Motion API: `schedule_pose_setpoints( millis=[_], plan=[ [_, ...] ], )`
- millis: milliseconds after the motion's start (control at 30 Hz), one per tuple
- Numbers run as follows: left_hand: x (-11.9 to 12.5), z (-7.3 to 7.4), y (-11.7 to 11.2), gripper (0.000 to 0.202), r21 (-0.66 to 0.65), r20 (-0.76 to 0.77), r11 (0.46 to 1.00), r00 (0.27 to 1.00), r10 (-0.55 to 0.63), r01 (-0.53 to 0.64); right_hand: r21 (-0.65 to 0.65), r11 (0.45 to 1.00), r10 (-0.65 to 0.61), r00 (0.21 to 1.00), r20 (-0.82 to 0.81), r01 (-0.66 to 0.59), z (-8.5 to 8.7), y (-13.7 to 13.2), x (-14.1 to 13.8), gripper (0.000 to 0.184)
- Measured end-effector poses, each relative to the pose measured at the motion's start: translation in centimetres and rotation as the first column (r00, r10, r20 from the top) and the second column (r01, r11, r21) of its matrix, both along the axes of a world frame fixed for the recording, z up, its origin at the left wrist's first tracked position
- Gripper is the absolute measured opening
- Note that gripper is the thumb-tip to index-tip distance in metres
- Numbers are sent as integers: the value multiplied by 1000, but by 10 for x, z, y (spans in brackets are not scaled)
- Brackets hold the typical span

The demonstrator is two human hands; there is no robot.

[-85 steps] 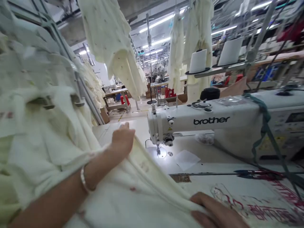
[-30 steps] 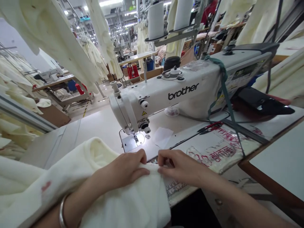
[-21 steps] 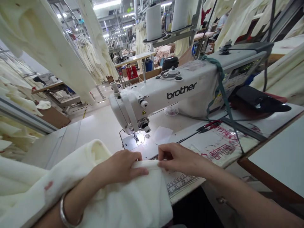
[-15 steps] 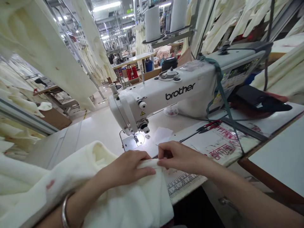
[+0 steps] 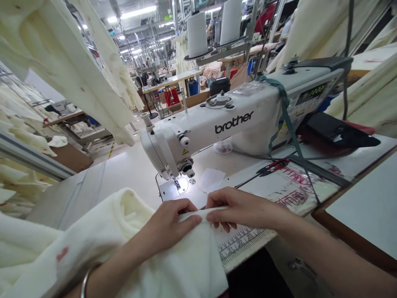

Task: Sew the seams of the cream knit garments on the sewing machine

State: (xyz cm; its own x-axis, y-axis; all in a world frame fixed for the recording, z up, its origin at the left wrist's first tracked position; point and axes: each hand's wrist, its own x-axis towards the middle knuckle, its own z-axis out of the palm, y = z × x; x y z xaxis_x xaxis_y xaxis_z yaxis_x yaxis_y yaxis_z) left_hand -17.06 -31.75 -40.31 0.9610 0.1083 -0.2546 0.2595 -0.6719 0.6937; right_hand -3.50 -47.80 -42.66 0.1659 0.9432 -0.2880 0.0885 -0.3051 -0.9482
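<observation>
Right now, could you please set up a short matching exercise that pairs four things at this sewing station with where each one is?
Things:
1. cream cloth
2. thread cones
3. snips
4. ruler tape

Places:
A. on the stand above the sewing machine
B. along the near table edge
C. pinched between the left hand and right hand
D. on the table right of the needle

Pairs: 1-C, 2-A, 3-D, 4-B

Fabric: cream garment (image 5: 173,265), soft (small red marks), draped over table edge, top edge folded.
</observation>
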Motion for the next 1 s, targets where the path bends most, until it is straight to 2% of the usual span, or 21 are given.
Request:
schedule_pose_setpoints(
  millis=[167, 567, 633, 733, 800, 933, 1000],
  plan=[
    [-1, 0, -2, 19, 34, 3, 999, 1000, 30, -30, 12, 1000, -16, 999, -32, 17, 0, 0, -3, 29],
    [-4, -4, -3, 25, -38, -21, 998, 999, 44, -45, -24, 999, -21, 999, 38, 22, 2, -5, -4, 13],
    [-4, -6, -6, 23, 0, 0, 997, 997, 73, -73, -26, 999, -30, 996, 90, 32, 4, -8, 0, 18],
    [-5, -8, -9, 21, 56, 49, 994, 994, 93, -96, -12, 998, -53, 980, 192, 57, 8, -10, 7, 42],
    [-5, -8, -10, 21, 74, 61, 992, 994, 94, -99, -20, 999, -45, 981, 189, 50, 10, -9, 8, 48],
    [-6, -8, -10, 22, 87, 51, 989, 992, 116, -120, -31, 999, -26, 997, 72, 28, 5, -2, 2, 20],
    [-5, -10, -8, 22, 81, 49, 987, 989, 138, -142, -31, 998, -51, 998, 36, 52, -2, 3, -1, 16]
  ],
)
